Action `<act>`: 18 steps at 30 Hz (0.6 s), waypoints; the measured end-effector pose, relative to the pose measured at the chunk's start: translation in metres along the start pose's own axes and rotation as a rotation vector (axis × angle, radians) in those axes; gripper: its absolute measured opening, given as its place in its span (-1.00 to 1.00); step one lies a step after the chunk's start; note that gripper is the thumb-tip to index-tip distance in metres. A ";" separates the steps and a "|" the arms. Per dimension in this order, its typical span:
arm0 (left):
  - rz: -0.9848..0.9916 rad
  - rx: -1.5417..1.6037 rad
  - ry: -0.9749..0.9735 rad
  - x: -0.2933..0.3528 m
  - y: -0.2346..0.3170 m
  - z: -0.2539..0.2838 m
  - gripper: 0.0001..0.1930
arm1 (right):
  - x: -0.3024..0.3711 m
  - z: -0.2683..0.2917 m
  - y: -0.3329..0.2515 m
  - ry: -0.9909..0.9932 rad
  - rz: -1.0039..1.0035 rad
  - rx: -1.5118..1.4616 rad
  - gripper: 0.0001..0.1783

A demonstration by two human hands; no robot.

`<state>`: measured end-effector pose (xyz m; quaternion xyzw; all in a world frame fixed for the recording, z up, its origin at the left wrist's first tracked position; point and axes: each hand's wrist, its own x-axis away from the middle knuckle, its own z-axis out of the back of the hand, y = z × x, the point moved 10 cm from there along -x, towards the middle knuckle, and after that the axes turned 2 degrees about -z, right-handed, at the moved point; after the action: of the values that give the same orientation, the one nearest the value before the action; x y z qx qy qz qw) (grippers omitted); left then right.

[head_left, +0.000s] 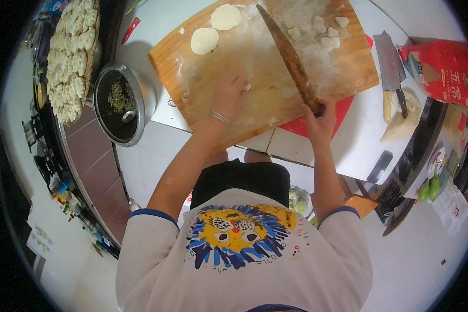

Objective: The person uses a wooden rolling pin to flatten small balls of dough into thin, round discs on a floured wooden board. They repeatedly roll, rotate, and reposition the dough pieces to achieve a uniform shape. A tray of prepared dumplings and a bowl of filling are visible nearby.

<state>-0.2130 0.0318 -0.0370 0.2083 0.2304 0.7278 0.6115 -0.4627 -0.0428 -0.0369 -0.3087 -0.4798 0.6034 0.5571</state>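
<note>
My right hand [321, 115] is closed around the near end of a long wooden rolling pin [288, 54], which slants away to the far left across a floured wooden board [192, 99]. Low over the board, my left hand [230, 96] has its fingers curled in, with a small piece of dough [246, 87] showing at the fingertips; some of the fingers are blurred. Two flat round dough wrappers, a far one [225, 17] and a nearer one [205, 41], lie at the board's far left. Several small dough lumps [330, 41] sit right of the pin.
Left of the board stands a metal bowl [142, 132] of dark chopped filling with a spoon [129, 116]. Beyond it is a tray crowded with dumplings [73, 62]. A red-handled knife [131, 30] lies nearby. At right are a cleaver [387, 60] and a red bag [442, 73].
</note>
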 end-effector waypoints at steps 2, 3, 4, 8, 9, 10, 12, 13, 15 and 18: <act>0.095 0.039 -0.065 -0.005 -0.001 0.001 -0.46 | 0.002 -0.005 -0.001 -0.035 0.008 0.017 -0.62; 0.113 -0.027 -0.016 -0.012 0.005 0.008 -0.41 | 0.002 -0.006 -0.001 -0.041 0.001 0.022 -0.62; 0.130 -0.092 0.031 -0.023 0.015 0.011 -0.35 | 0.003 -0.006 -0.003 -0.046 -0.007 0.028 -0.63; 0.055 -0.448 0.241 -0.053 0.027 -0.002 -0.19 | 0.007 -0.008 -0.015 -0.044 0.007 0.033 -0.64; 0.051 -0.442 0.263 -0.055 0.028 -0.001 -0.23 | 0.006 -0.008 -0.017 -0.046 0.030 0.057 -0.63; 0.048 -0.436 0.285 -0.057 0.028 0.002 -0.27 | 0.003 -0.009 -0.019 -0.051 0.053 0.081 -0.63; -0.030 -0.204 0.397 -0.050 0.023 0.004 -0.32 | 0.005 -0.011 -0.022 -0.068 0.122 0.160 -0.61; -0.104 0.016 0.495 -0.043 0.002 0.000 -0.34 | 0.002 -0.011 -0.023 -0.083 0.181 0.210 -0.59; -0.018 0.424 0.624 -0.029 -0.028 0.026 -0.36 | -0.011 -0.015 -0.026 -0.146 0.241 0.351 -0.57; 0.145 0.289 0.570 0.028 -0.035 0.077 -0.39 | -0.011 -0.032 -0.027 -0.336 0.295 0.636 -0.56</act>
<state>-0.1444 0.0703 0.0053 0.0964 0.4777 0.7583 0.4331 -0.4212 -0.0476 -0.0251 -0.0830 -0.3036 0.8379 0.4460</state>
